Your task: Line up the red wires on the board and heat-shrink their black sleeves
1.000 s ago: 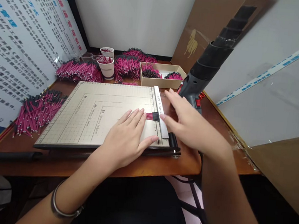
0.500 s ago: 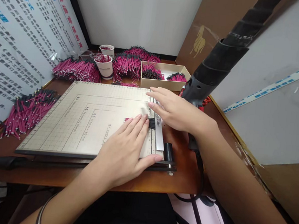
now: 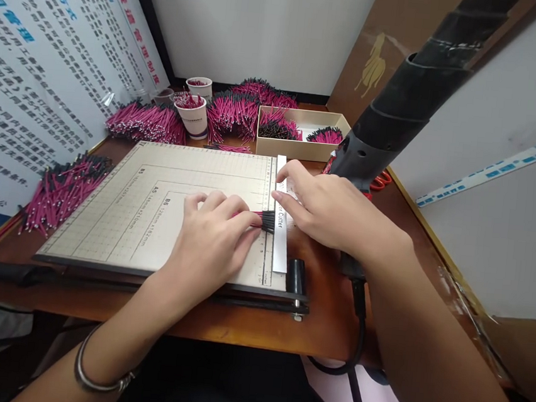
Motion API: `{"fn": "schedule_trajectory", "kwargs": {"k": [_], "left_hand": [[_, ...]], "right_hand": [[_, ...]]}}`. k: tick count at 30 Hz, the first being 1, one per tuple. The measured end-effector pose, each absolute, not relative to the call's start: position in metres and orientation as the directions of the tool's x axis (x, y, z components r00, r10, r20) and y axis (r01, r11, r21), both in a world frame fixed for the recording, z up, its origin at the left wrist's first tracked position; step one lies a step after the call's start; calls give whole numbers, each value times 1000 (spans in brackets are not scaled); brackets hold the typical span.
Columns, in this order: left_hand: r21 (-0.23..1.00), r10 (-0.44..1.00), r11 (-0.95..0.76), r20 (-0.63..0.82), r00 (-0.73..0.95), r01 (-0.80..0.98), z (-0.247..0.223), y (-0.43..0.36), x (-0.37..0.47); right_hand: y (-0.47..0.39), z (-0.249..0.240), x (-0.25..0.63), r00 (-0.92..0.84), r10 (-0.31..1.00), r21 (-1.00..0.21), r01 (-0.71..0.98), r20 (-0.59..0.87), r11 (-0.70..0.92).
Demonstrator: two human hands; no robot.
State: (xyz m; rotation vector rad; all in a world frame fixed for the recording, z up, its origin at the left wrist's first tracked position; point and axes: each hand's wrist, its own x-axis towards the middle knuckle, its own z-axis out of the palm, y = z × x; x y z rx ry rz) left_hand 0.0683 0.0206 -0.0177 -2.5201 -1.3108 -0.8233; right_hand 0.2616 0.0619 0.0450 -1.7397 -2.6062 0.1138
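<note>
A row of thin pink wires with black ends (image 3: 268,220) lies on the paper cutter's board (image 3: 224,166), black ends against the white guard strip (image 3: 282,246). My left hand (image 3: 218,228) is closed around the pink part of these wires, fingers curled and thumb in front. Most of the pink length is hidden beneath that hand. My right hand (image 3: 324,206) rests at the strip's upper half, with index finger and thumb apart at its edge. It holds nothing that I can see.
Heaps of pink wires (image 3: 147,120) lie behind and left of the board. Two paper cups (image 3: 193,120) and a shallow box (image 3: 296,149) with wires stand at the back. A thick dark tool (image 3: 365,150) slants up at right, beside red-handled scissors (image 3: 381,180). A black roller (image 3: 295,276) is at the near corner.
My left hand has gone from lying flat over the wires to curled fingers gripping them, a little further left. My right hand stays at the strip. The view has shifted slightly.
</note>
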Motion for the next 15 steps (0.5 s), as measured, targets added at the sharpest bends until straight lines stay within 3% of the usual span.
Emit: {"fn": "schedule_trajectory", "kwargs": {"k": [15], "left_hand": [[136,752,-574,477,454,808,-14,20,65]], "right_hand": [[64,47,260,-494,869,-7,870,23,494]]}}
